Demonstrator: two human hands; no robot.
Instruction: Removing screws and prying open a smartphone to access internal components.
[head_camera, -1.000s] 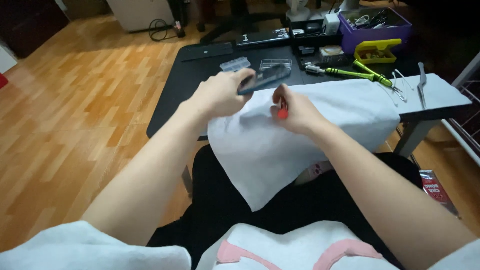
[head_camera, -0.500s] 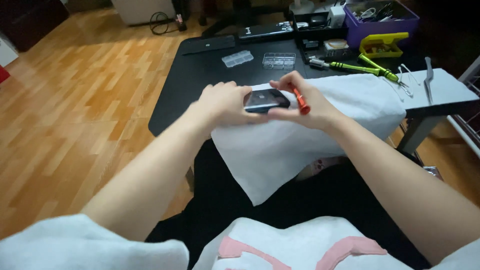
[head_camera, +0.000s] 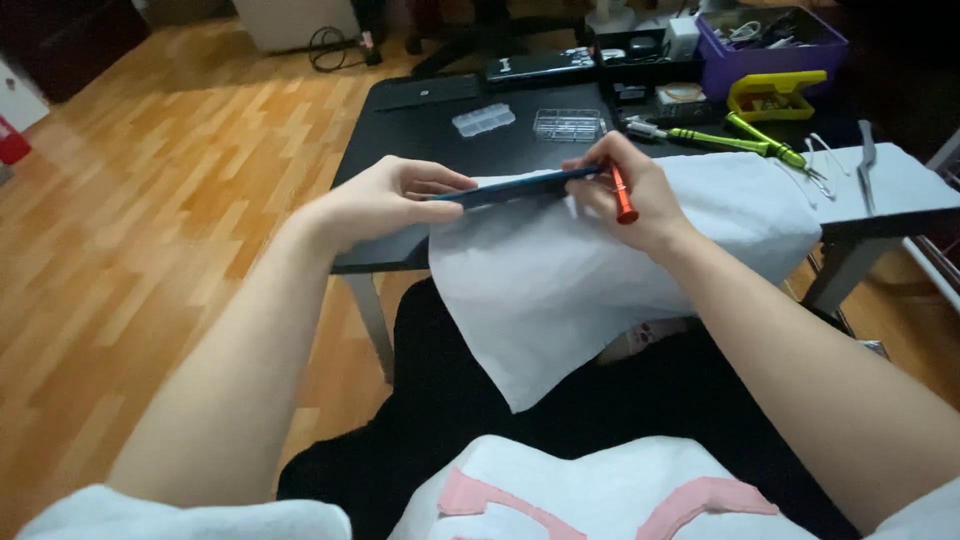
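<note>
black counter (head_camera: 400, 130) under and beyond both hands, with a white cloth (head_camera: 560, 290) draped over its near edge, lying beneath the hands and hanging down toward the lap. purple bin (head_camera: 790, 45) well beyond the right hand, a yellow case (head_camera: 775, 95) just in front of it. green-handled tools (head_camera: 740, 140) beyond and to the right of the right hand, near but apart; metal tweezers (head_camera: 868, 165) further right on the cloth. clear compartment box (head_camera: 570, 124) just beyond the right hand's knuckles, a smaller clear box (head_camera: 483, 119) beyond the gap between the hands.

left hand (head_camera: 385, 200) clasping the near end of a dark blue phone (head_camera: 520, 186), thumb on top, fingers under. right hand (head_camera: 630, 190) pinching the far end, and also gripping a small red-handled screwdriver (head_camera: 621, 195) tucked against the palm, tip pointing down toward the cloth. phone held edge-on between the two hands, lifted just above the cloth, seemingly not resting on it.

likely stiff, thin, light, and slick along the smooth faces; glass probably fragile if dropped or flexed. best held by the side edges near each end, as now, rather than by the flat faces. cloth below soft enough to cushion a slip.
</note>
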